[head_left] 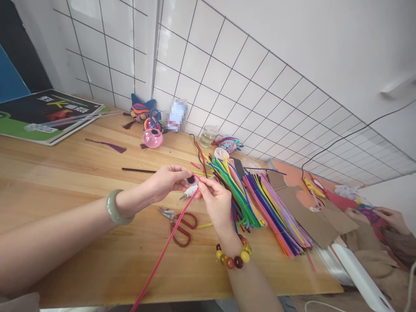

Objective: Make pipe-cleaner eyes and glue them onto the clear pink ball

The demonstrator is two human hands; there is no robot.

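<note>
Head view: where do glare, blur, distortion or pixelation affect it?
Head view: pale glare washes the white wall at upper left; head view: its grid lines slant, likely camera tilt and wide lens; head view: pixelation masks an upright object near the wall; head view: another person's hand at right looks soft, the pink pipe cleaner clearer.

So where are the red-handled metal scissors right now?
In the head view, the scissors lie just left of centre on the light wooden table, below the left hand and right hand, left of the bundled multicoloured fuzzy stems.
</note>
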